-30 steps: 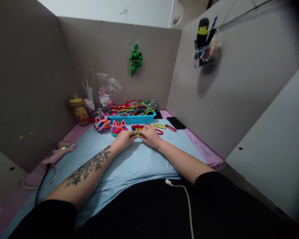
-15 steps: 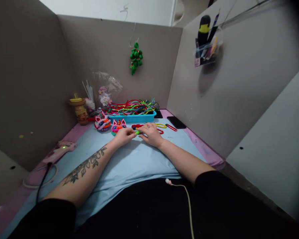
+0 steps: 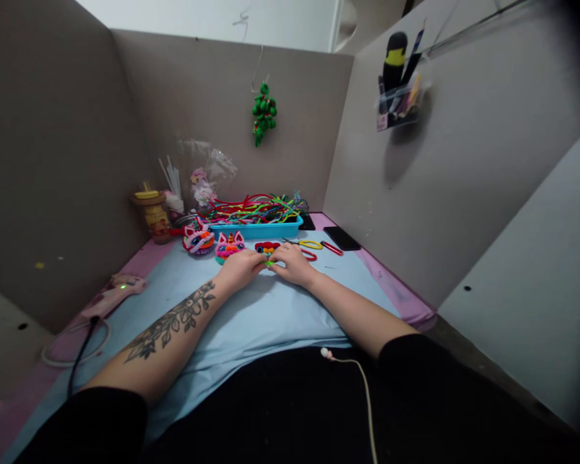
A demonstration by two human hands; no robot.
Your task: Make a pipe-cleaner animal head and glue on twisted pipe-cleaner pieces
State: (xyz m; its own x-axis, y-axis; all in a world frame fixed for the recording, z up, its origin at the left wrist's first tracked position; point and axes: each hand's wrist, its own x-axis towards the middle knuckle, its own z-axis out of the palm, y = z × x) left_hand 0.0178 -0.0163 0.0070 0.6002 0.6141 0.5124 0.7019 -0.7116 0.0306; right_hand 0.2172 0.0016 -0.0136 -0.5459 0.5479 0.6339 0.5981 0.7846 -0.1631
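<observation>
Between my fingertips is a small bright green fuzzy piece (image 3: 269, 263) that looks like pipe cleaner, mostly covered by my fingers. My left hand (image 3: 241, 267) pinches it from the left, and my right hand (image 3: 292, 263) pinches it from the right. Just behind them lies a red, orange and blue fuzzy piece (image 3: 267, 246), partly hidden. To the left sit a pink unicorn head (image 3: 230, 245) and another pink-eared fuzzy head (image 3: 198, 241), both made of pipe cleaners. Scissors with yellow and red handles (image 3: 310, 245) rest beyond my right hand.
A blue tray (image 3: 256, 229) heaped with coloured pipe cleaners stands at the back. A red-handled tool (image 3: 332, 248) and a black phone (image 3: 342, 238) lie on the right. On the left are a pink glue gun (image 3: 116, 295) with a cord and a yellow-lidded cup (image 3: 155, 216).
My left hand has turned over and moved slightly right, closer to my right hand. The green piece is now lower and more covered. My right fingers have shifted a little.
</observation>
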